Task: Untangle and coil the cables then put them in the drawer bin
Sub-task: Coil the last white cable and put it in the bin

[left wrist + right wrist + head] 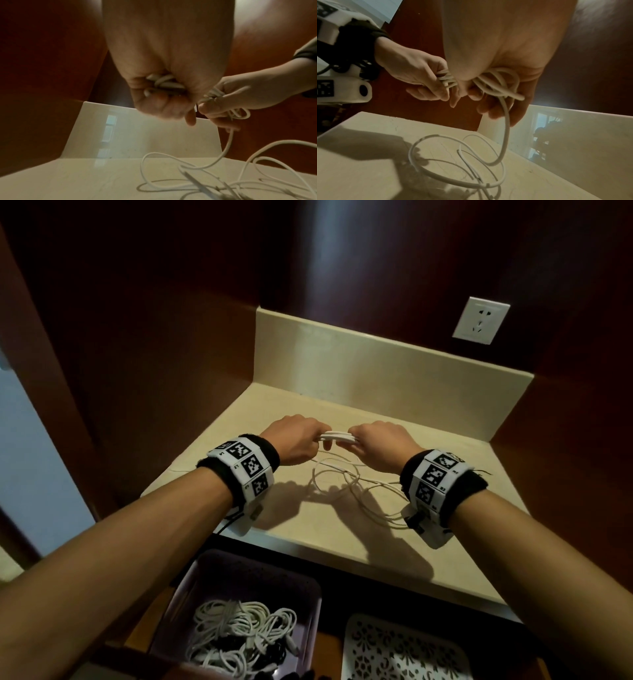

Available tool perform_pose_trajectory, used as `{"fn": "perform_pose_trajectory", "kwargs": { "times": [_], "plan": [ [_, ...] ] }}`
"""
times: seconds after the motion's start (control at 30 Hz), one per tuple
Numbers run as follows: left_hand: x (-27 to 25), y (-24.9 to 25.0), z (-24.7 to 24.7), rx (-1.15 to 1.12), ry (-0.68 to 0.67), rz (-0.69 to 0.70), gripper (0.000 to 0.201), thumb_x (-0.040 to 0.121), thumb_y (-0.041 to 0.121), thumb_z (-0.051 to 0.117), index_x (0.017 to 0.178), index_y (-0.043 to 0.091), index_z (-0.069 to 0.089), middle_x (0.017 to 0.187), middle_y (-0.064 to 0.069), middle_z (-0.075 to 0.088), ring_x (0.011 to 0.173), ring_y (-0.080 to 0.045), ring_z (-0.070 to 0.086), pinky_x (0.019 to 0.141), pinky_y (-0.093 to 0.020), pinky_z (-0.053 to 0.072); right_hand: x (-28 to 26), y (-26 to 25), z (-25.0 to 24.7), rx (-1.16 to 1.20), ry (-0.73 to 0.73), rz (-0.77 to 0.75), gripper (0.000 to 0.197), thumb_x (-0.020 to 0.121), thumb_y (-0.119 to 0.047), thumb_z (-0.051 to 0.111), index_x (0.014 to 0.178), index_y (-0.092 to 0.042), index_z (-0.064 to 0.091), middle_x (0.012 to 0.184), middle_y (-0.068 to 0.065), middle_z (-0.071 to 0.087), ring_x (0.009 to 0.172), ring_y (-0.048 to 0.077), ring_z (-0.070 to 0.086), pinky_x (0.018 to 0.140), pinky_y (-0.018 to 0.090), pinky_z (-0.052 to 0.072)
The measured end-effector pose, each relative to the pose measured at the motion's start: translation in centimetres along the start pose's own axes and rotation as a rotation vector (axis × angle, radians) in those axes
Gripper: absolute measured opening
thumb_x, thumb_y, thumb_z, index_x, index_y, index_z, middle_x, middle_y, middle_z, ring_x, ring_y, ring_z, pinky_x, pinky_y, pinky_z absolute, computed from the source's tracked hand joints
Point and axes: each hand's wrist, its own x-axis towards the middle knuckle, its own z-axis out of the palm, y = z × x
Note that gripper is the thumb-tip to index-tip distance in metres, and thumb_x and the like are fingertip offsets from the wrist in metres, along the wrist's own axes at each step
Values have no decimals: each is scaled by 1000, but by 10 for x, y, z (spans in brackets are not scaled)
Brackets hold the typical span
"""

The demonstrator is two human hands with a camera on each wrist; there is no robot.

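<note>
A white cable coil point(337, 437) is stretched between both hands above the beige countertop point(428, 460). My left hand point(297, 440) grips one end of the coil point(163, 83), fingers curled round the strands. My right hand point(380, 445) grips the other end point(498, 82), with loops bunched in the palm. The cable's loose tail point(506, 121) hangs from the right hand and lies in tangled loops point(346, 484) on the counter below. A purple drawer bin point(308, 587) in front of the counter holds several coiled white cables point(239, 635).
A white perforated tray point(404, 652) sits right of the bin. The counter has a raised beige backsplash point(376, 361) and dark red walls on both sides. A white wall socket point(480, 320) is at the back right.
</note>
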Motion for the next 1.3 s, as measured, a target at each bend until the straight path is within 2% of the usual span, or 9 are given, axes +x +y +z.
{"fn": "perform_pose_trajectory", "kwargs": {
  "times": [0.07, 0.2, 0.37, 0.53, 0.63, 0.83, 1.07, 1.2, 1.3],
  "plan": [
    [3, 3, 2, 76, 38, -6, 27, 92, 11, 42, 102, 27, 61, 79, 4, 54, 77, -21, 51, 65, -30, 34, -2, 3, 0, 20, 8, 16, 42, 101, -50, 36, 105, -17, 61, 90, 7, 62, 77, 25, 51, 65, 32, 35],
    [8, 8, 12, 159, 15, -12, 14, 96, 19, 45, 102, 22, 57, 82, 0, 55, 76, -24, 51, 63, -31, 35, -5, 5, 3, -5, -63, 98, 38, 101, -43, 40, 101, -13, 63, 86, 7, 57, 76, 26, 50, 65, 31, 35],
    [10, 18, 23, 217, -1, 1, 22, 92, 35, 55, 105, 19, 60, 93, -4, 64, 79, -25, 55, 65, -32, 39, -11, 3, 6, -31, -149, 269, 29, 98, -39, 43, 93, -15, 58, 85, 6, 54, 78, 26, 52, 66, 30, 39],
    [14, 20, 24, 228, 15, 22, 38, 85, 53, 60, 103, 20, 55, 88, -1, 60, 78, -23, 54, 64, -32, 38, -11, 12, 13, 341, -152, 336, 34, 99, -39, 49, 85, -10, 61, 85, 11, 68, 77, 30, 65, 70, 35, 53],
    [16, 20, 26, 217, -16, 11, 49, 83, 61, 61, 109, 20, 53, 94, -3, 63, 82, -24, 56, 66, -33, 41, -13, 17, 16, 611, -110, 360, 34, 97, -35, 56, 77, -9, 65, 78, 11, 71, 68, 26, 67, 72, 39, 58],
    [19, 18, 37, 132, -68, 10, 61, 76, 66, 65, 117, 23, 53, 110, 1, 65, 92, -21, 59, 72, -33, 46, -17, 18, 13, 811, -72, 336, 23, 95, -23, 59, 81, -7, 69, 68, 6, 65, 56, 18, 59, 58, 28, 53],
    [21, 18, 45, 86, -82, 12, 59, 76, 63, 67, 120, 26, 56, 114, 5, 66, 95, -18, 60, 74, -32, 46, -19, 17, 7, 876, 10, 293, 7, 89, -11, 67, 85, -9, 73, 63, 2, 59, 57, 18, 56, 57, 30, 52],
    [22, 18, 46, 36, -81, -14, 44, 77, 59, 69, 109, 30, 63, 106, 5, 69, 90, -17, 61, 74, -31, 46, -19, 17, 4, 852, 13, 301, 6, 85, -9, 70, 84, -9, 76, 65, 5, 63, 59, 20, 56, 58, 32, 49],
    [23, 18, 48, -7, -73, -38, 26, 79, 57, 69, 93, 34, 68, 96, 6, 70, 83, -16, 62, 67, -28, 42, -20, 16, 1, 801, 12, 296, 7, 82, -9, 70, 81, -12, 76, 67, 5, 66, 55, 16, 53, 51, 27, 47]
  ]
}}
